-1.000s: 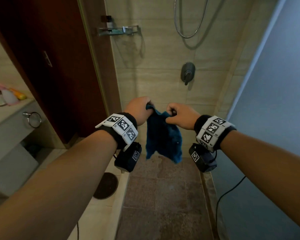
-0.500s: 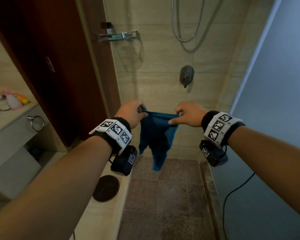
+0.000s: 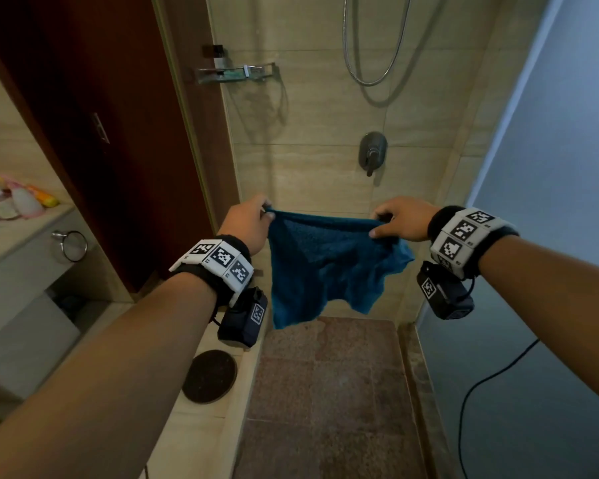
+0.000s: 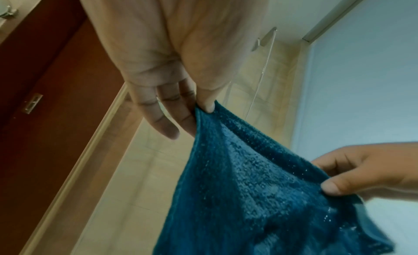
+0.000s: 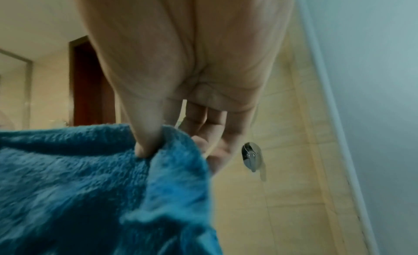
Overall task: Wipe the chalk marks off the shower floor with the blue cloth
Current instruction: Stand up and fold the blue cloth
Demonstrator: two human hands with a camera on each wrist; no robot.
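The blue cloth [image 3: 329,267] hangs spread in the air over the brown shower floor [image 3: 329,392], held by its top edge. My left hand [image 3: 248,224] pinches the cloth's left top corner between thumb and fingers. My right hand [image 3: 395,221] pinches the right top corner. In the left wrist view the left hand [image 4: 201,107] nips the cloth [image 4: 260,196] while the right hand [image 4: 353,176] holds the far edge. In the right wrist view the right hand [image 5: 158,142] grips a fold of cloth [image 5: 86,187]. Faint pale smudges show on the floor.
A beige raised curb [image 3: 201,420] with a dark round drain cover [image 3: 209,376] runs left of the floor. A frosted glass panel [image 3: 550,202] stands on the right, with a black cable [image 3: 478,388] below. Mixer handle [image 3: 371,152], hose [image 3: 370,63] and glass shelf [image 3: 237,72] are on the back wall.
My hands have moved apart, stretching the bunched cloth out wide between them. The view has tilted a little, both hands keeping their hold.
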